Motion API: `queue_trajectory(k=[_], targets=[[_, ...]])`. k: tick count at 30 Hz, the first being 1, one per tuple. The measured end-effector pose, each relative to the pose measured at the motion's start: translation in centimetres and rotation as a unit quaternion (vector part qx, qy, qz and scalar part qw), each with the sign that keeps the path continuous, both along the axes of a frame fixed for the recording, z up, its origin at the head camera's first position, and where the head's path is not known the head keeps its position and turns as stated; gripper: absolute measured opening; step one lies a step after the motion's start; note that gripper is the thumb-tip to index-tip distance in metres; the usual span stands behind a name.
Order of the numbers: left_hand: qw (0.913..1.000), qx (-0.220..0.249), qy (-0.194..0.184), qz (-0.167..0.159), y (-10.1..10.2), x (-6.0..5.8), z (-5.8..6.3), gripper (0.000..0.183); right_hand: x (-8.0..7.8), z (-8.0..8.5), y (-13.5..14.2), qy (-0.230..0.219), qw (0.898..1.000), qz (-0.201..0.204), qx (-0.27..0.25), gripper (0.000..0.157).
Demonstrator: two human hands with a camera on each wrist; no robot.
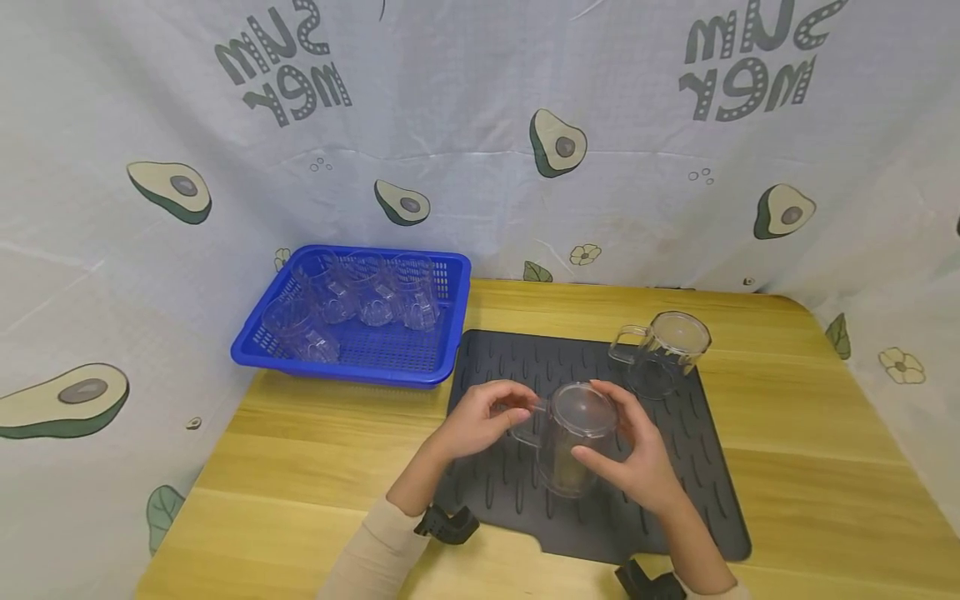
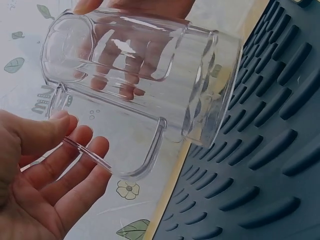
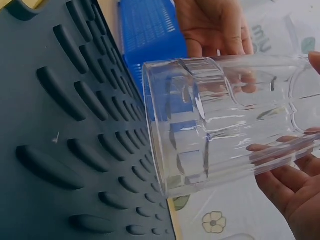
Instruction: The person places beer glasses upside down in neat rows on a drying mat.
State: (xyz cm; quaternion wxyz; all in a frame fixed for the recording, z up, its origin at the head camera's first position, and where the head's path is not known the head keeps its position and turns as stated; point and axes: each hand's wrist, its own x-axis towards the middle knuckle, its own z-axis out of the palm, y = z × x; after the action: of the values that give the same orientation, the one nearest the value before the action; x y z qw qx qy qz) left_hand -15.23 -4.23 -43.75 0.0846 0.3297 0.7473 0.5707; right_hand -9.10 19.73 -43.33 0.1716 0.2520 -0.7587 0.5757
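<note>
A clear glass mug (image 1: 567, 454) is upside down over the dark ribbed drying mat (image 1: 517, 358), its base upward and its rim toward the mat. Whether the rim touches the mat I cannot tell. My left hand (image 1: 480, 421) pinches the mug's handle (image 2: 145, 162) between thumb and fingers, the other fingers loosely bent beneath it. On the opposite side, my right hand (image 1: 633, 458) grips the mug's body near its base, with fingers and thumb around the glass. A second clear mug (image 1: 660, 354) stands upside down at the mat's far right corner, its handle to the left.
At the back left, a blue plastic basket (image 1: 352, 373) holds several clear glass mugs (image 1: 375, 304). The mat lies on a wooden table (image 1: 795, 400). Behind the table hangs a white curtain (image 1: 465, 100) printed with avocados.
</note>
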Motion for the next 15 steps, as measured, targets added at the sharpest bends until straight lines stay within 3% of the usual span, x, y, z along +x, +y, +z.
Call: queue_trajectory(k=[15], targets=[[0.9993, -0.02, 0.015, 0.027, 1.4, -2.4, -0.4, 0.022, -1.8, 0.2, 0.9, -0.048, 0.997, -0.03, 0.048, 0.089]])
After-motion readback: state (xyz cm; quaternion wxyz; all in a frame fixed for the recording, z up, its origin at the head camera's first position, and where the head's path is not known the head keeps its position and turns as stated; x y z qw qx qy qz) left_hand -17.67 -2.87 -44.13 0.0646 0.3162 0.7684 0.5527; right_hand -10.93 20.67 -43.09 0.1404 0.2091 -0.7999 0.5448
